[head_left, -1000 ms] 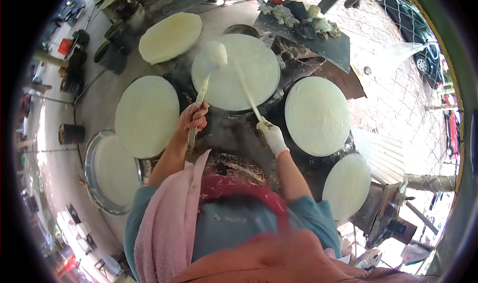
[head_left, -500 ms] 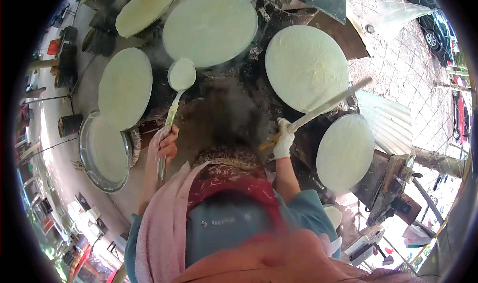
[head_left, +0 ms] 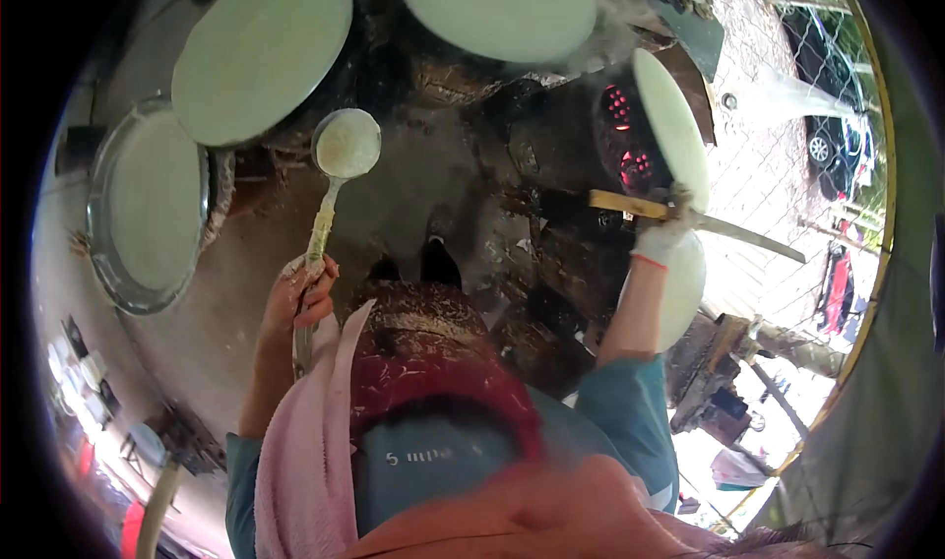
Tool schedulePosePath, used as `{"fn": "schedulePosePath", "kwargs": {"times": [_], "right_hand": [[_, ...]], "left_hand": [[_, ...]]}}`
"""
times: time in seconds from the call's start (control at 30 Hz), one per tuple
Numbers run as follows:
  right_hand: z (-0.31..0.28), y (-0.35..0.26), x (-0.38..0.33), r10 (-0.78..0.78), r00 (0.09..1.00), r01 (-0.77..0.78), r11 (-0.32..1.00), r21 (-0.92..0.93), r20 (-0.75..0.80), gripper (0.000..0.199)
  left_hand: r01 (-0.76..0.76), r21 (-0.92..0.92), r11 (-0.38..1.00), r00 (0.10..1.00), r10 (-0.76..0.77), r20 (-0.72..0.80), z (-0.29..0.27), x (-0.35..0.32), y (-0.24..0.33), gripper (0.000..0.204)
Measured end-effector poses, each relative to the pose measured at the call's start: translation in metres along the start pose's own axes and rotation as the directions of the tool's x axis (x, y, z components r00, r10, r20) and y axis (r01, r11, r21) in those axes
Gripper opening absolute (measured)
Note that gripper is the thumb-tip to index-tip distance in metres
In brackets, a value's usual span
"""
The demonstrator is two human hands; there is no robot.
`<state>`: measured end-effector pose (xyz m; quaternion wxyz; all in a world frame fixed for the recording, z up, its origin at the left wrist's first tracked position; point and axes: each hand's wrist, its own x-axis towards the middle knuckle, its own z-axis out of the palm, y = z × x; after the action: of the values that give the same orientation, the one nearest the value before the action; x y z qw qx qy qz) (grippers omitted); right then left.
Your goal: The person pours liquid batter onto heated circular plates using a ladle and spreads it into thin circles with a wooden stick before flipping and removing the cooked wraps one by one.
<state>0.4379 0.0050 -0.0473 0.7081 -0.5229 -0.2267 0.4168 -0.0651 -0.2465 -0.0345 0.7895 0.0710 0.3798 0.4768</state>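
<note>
- Your bare left hand (head_left: 307,288) is wrapped around the ladle (head_left: 323,226), fingers curled about its smeared handle.
- The ladle points away from you over the floor (head_left: 236,293), its round bowl (head_left: 347,144) at the far end with whitish matter in it.
- Your right hand (head_left: 667,236), in a pale glove, is closed on the flat stick (head_left: 750,238); the glove is blurred, so you cannot make out each finger.
- The stick lies crosswise in that grip: a yellowish end juts out to your left, a greyer length to your right.
- Just beyond the glove, a pale round top (head_left: 674,126) sits over a dark side, where red glowing spots (head_left: 618,106) show.
- Your right forearm passes in front of another pale disc (head_left: 686,288), partly hiding it.
- Ahead of you are two more, the top-middle disc (head_left: 497,8) and the upper-left disc (head_left: 261,57), the latter near the ladle's bowl.
- Out to your left stands a wide metal-rimmed basin (head_left: 100,215) with a pale round surface inside.
- A pink towel (head_left: 307,431) hangs down your left side, over a red apron (head_left: 423,377).
</note>
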Motion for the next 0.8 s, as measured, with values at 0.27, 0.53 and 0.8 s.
{"fn": "schedulePosePath", "kwargs": {"times": [0.27,0.53,0.8], "right_hand": [[-0.012,-0.044,0.051,0.168,0.978,-0.185,0.972,0.143,0.124,0.016],[-0.032,0.088,0.0,0.277,0.956,-0.269,0.959,0.087,-0.094,0.015],[-0.033,0.152,-0.063,0.158,0.981,-0.193,0.826,-0.53,-0.111,0.015]], "left_hand": [[-0.032,-0.042,0.999,0.99,0.026,-0.141,-0.034,-0.031,-0.026,0.024],[-0.035,-0.065,0.997,0.993,0.027,-0.116,-0.021,-0.022,-0.019,0.023],[-0.04,-0.185,0.982,0.984,0.006,-0.181,-0.004,0.014,-0.023,0.022]]}}
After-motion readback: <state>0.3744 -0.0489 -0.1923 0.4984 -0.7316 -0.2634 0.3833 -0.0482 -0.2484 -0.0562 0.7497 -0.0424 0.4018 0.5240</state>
